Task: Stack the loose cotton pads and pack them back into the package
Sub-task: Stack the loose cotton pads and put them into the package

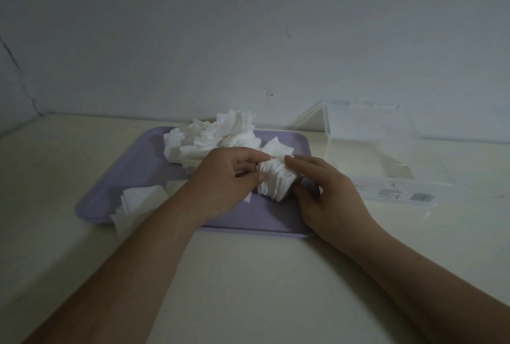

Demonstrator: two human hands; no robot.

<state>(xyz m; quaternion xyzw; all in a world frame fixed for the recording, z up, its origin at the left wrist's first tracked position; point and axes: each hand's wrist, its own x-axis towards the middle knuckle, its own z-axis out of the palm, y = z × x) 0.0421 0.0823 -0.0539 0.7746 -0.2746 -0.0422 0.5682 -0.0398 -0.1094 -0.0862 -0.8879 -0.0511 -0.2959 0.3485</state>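
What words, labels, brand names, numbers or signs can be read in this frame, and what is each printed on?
Nothing here is legible.
Label strip along the near edge of the clear package: lines of small print and two grey printed blocks, all too small and blurred to read.
Cotton pads and purple tray: no print visible.
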